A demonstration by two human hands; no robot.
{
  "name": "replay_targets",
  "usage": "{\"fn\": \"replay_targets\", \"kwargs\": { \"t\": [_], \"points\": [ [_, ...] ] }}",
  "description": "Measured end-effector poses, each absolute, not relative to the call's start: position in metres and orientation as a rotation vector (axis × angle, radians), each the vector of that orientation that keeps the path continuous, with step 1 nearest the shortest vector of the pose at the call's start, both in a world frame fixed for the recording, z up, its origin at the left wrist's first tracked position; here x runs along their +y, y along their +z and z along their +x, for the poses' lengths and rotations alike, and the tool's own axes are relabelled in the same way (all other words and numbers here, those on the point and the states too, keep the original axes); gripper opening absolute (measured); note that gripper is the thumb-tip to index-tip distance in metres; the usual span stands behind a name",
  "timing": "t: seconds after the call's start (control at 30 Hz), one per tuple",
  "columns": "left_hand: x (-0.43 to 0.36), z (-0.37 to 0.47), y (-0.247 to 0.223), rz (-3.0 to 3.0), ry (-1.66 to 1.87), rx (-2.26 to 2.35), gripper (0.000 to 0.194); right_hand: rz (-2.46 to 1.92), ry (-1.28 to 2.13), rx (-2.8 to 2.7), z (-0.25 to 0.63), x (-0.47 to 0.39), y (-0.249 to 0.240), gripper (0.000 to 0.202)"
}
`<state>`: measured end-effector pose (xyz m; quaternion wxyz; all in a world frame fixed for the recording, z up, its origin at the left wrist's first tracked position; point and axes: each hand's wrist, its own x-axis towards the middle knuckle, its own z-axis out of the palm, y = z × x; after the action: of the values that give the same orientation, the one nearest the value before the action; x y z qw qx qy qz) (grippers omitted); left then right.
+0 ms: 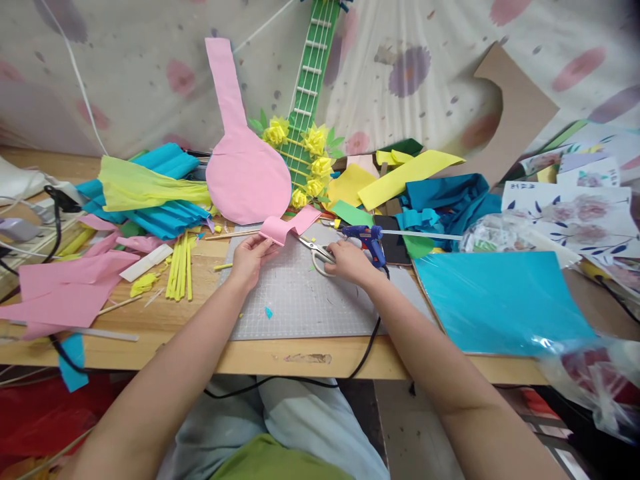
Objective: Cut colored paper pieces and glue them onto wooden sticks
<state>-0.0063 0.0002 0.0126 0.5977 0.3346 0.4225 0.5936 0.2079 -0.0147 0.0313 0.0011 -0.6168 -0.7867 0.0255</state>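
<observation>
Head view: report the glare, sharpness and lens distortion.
In the head view, the left hand, right hand and scissors look fairly sharp; in the head view, small glints show on the blue sheet and plastic bag; in the head view, wide-angle stretch seems to enlarge the forearms toward the bottom corners.
</observation>
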Motion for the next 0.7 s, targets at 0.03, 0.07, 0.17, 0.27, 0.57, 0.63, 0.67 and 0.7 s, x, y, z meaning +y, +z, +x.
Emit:
{"fn": "replay_targets", "kwargs": {
  "t": [0.03, 0.07, 0.17, 0.27, 0.57, 0.63, 0.67, 0.7],
  "points": [
    [0.000, -0.006, 0.013, 0.771, 1.383, 0.984, 0.022, -1.972, 0.112, -2.464, 0.208, -0.014, 0.034, 0.033],
    [0.000, -0.006, 0.013, 0.761, 1.387, 0.990, 0.022, -2.005, 0.157, -2.461, 0.209, -0.014, 0.038, 0.032],
    [0.001, -0.006, 0.015, 0.724, 1.381, 1.022, 0.024, -2.028, 0.326, -2.456, 0.219, -0.015, 0.051, 0.023],
    [0.002, -0.006, 0.016, 0.691, 1.372, 1.037, 0.025, -2.004, 0.397, -2.416, 0.234, -0.020, 0.064, 0.024],
    [0.000, -0.005, 0.018, 0.636, 1.400, 1.019, 0.024, -1.734, 0.512, -2.376, 0.237, -0.030, 0.055, 0.045],
    [-0.002, -0.003, 0.018, 0.669, 1.400, 1.013, 0.027, -1.728, 0.521, -2.431, 0.231, -0.029, 0.053, 0.048],
    [-0.003, -0.003, 0.018, 0.687, 1.399, 1.008, 0.028, -1.735, 0.536, -2.460, 0.228, -0.029, 0.053, 0.049],
    [-0.003, -0.002, 0.018, 0.703, 1.396, 1.002, 0.029, -1.745, 0.552, -2.484, 0.226, -0.028, 0.054, 0.049]
  ]
}}
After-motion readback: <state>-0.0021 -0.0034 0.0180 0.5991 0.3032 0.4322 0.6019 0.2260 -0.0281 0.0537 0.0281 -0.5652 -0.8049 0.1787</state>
